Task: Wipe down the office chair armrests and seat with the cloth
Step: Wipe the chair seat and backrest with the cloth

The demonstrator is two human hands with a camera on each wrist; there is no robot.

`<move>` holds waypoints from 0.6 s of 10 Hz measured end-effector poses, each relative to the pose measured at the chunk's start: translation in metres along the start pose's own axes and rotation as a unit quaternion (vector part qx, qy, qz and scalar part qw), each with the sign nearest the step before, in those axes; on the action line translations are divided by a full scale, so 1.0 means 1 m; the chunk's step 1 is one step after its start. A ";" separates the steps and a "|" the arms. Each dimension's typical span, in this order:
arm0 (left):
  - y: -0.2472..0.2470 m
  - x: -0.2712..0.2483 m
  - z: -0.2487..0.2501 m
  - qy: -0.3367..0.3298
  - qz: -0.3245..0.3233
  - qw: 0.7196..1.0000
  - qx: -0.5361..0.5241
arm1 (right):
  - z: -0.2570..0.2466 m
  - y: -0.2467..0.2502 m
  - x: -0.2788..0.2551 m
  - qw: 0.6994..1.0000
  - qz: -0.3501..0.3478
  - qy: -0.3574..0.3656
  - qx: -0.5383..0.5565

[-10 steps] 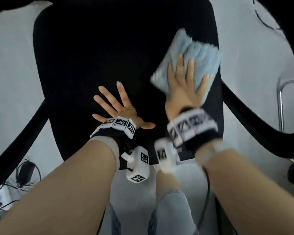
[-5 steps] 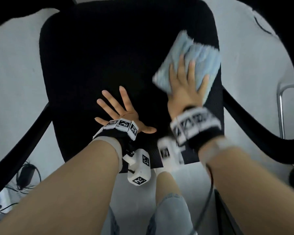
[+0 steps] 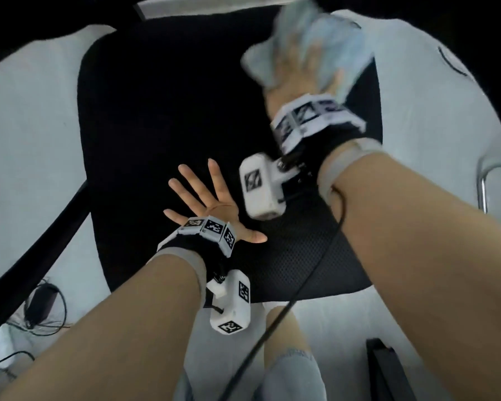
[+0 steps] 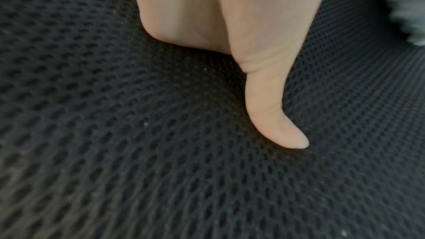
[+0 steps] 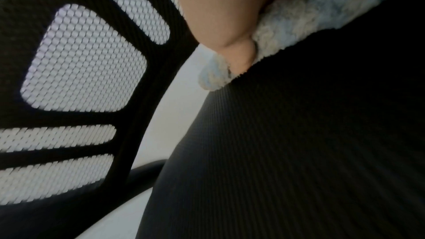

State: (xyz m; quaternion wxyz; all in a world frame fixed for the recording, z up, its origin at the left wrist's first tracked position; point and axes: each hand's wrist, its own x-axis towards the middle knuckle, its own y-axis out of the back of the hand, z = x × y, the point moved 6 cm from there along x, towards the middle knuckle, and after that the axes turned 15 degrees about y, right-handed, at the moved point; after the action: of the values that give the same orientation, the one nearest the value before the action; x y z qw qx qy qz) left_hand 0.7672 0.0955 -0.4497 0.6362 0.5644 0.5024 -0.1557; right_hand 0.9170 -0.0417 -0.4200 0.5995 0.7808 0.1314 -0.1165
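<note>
The black mesh chair seat (image 3: 162, 117) fills the middle of the head view. My left hand (image 3: 204, 198) lies flat on its front part, fingers spread, holding nothing; the left wrist view shows its thumb (image 4: 266, 97) pressed on the mesh seat (image 4: 115, 134). My right hand (image 3: 298, 68), blurred with motion, presses flat on the fluffy light blue cloth (image 3: 342, 44) at the seat's far right corner. In the right wrist view the palm (image 5: 218, 6) bears on the cloth (image 5: 299, 28) at the edge of the seat (image 5: 299, 143), close to the mesh backrest (image 5: 80, 61).
A black armrest (image 3: 38, 244) runs along the left of the seat. A chrome tube frame (image 3: 481, 180) stands on the pale floor at the right. Cables and a power brick (image 3: 38, 305) lie at lower left. My knee (image 3: 292, 371) is below the seat's front edge.
My right hand has pushed the cloth farther toward the back right corner of the seat. The left hand stays flat on the front of the seat.
</note>
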 end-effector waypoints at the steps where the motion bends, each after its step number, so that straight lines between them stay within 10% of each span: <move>1: 0.005 -0.001 0.003 0.007 0.085 0.995 -0.059 | -0.058 -0.029 -0.039 0.963 -0.070 0.255 -0.060; 2: 0.000 0.001 0.002 0.028 0.030 0.999 -0.017 | -0.026 -0.038 -0.060 0.943 -0.160 0.279 -0.085; 3: 0.002 0.004 -0.002 0.001 0.026 1.000 -0.008 | 0.044 -0.026 -0.044 0.983 -0.149 0.033 -0.103; 4: 0.000 0.003 0.000 -0.004 0.080 0.996 -0.034 | 0.053 -0.015 -0.046 0.991 -0.069 -0.060 -0.099; 6: -0.001 0.003 0.000 0.013 0.040 0.999 0.010 | 0.026 -0.024 -0.083 0.986 -0.057 0.142 -0.061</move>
State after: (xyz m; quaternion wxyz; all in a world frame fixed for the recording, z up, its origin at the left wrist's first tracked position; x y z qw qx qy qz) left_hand 0.7678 0.0966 -0.4529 0.6292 0.5929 0.4860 -0.1275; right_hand 0.8304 -0.0661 -0.4205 0.6136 0.7427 0.2663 -0.0305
